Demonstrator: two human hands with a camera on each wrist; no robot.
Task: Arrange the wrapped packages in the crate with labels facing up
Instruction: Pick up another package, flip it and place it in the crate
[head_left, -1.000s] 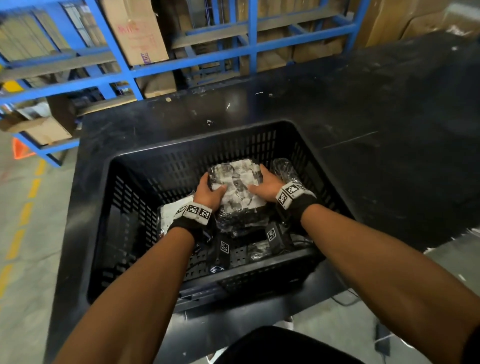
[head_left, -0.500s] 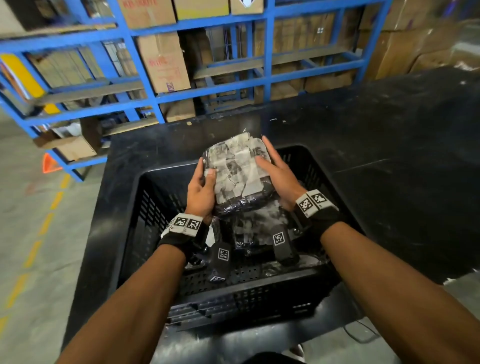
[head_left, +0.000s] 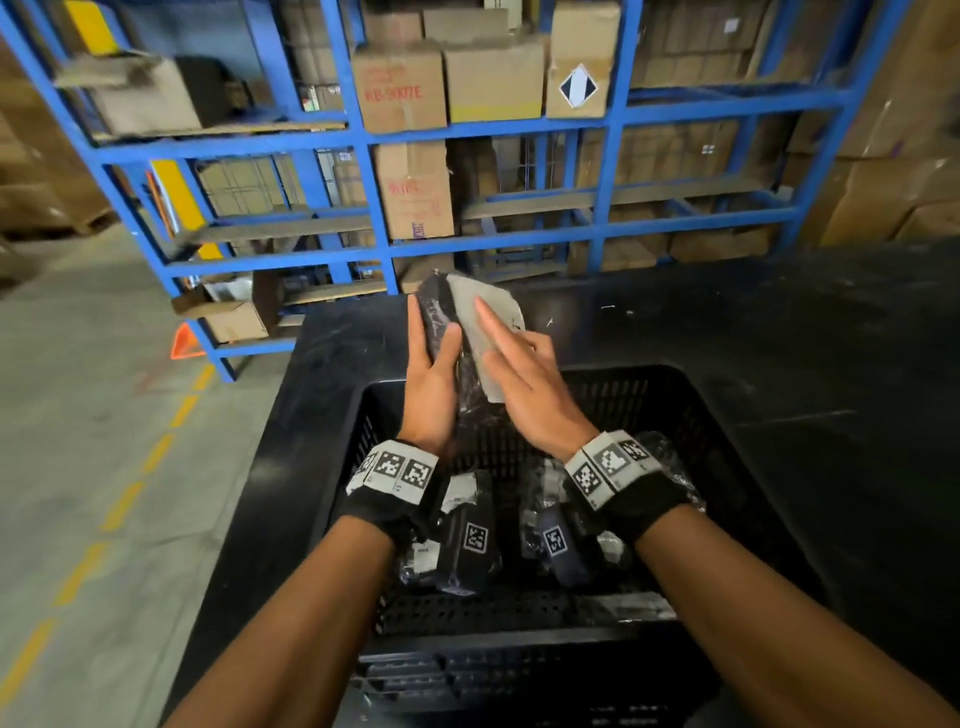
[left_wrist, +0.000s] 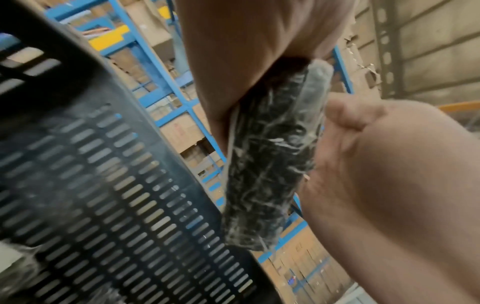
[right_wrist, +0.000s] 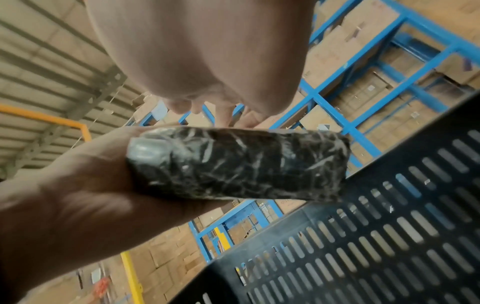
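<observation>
A wrapped package (head_left: 441, 317) in dark crinkled film is held on edge above the far rim of the black slotted crate (head_left: 727, 400), its pale label face turned right. My left hand (head_left: 431, 384) grips its dark side, thumb in front. My right hand (head_left: 524, 384) holds the label face, index finger straight along it, the other fingers bent over the right edge. In the left wrist view the package (left_wrist: 267, 164) sits between both palms. The right wrist view shows its film-wrapped side (right_wrist: 233, 164). Several more wrapped packages (head_left: 665, 457) lie in the crate, partly hidden by my wrists.
The crate stands on a black table (head_left: 805, 338) that stretches to the right. Behind it is a blue shelving rack (head_left: 613, 124) loaded with cardboard boxes (head_left: 400, 88). An orange cone (head_left: 184, 343) and a concrete floor with yellow dashes lie to the left.
Both hands lifted the package out of the crate and away from me, then turned it from flat with the label up onto its edge. The head view tilted up.
</observation>
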